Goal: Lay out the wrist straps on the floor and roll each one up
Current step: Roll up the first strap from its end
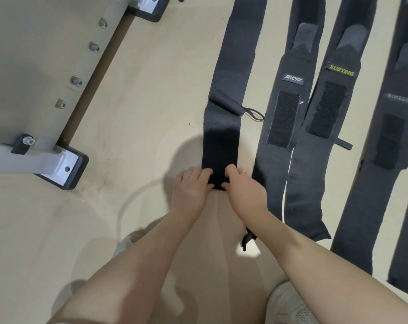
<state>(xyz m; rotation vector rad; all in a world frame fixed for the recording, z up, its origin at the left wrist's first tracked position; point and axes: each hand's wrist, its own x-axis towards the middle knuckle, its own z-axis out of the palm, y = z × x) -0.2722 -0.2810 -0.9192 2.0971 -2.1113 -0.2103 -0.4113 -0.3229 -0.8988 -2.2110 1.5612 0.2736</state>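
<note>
i see the leftmost black wrist strap (pixel 224 127) lying flat along the floor (pixel 140 113), its near end just started into a roll. my left hand (pixel 191 185) and right hand (pixel 241 187) both pinch that rolled end, fingers curled over it. three more straps (pixel 284 127) lie stretched out to the right, near a metal frame (pixel 58 157) at left

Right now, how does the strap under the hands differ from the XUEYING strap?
The held strap has both hands, left and right, gripping its near end; the XUEYING strap lies untouched. The held strap shows no label and no hook-and-loop patch; the XUEYING strap shows a yellow label and a dark patch. Both are black and laid lengthwise on the floor.
</note>
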